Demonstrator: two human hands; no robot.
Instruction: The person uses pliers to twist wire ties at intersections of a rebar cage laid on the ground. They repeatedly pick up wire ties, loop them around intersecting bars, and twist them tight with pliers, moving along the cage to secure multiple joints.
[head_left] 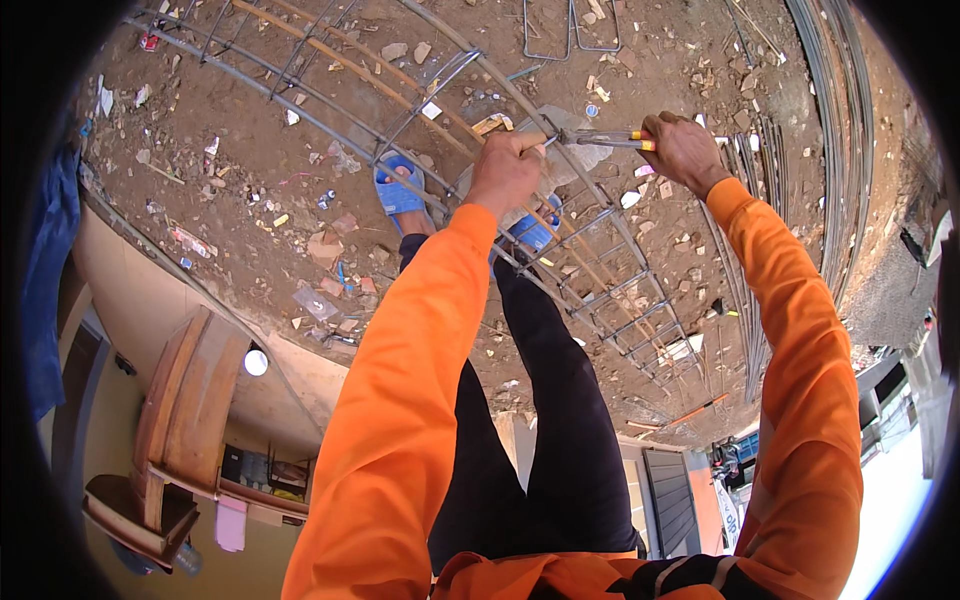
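Observation:
A long rebar cage (pixel 620 230) of steel bars and square stirrups runs diagonally from upper left to lower right, above the ground in front of my legs. My left hand (pixel 505 172) is closed on it at a crossing of a long bar and a stirrup, with thumb and forefinger at the joint. The bar under the palm is hidden. In my right hand (pixel 685 152) are pincers (pixel 612 138) with red and yellow handle ends. Their jaws meet the same joint, right beside my left fingertips. Any tie wire there is too small to make out.
My feet in blue slippers (pixel 400 184) stand at the cage, one partly behind its bars. Bundles of long steel rods (pixel 835 130) lie at right. Loose stirrups (pixel 572 45) rest at the top. Rubble and litter cover the dirt ground. A wall (pixel 130 250) and wooden furniture (pixel 195 400) are at left.

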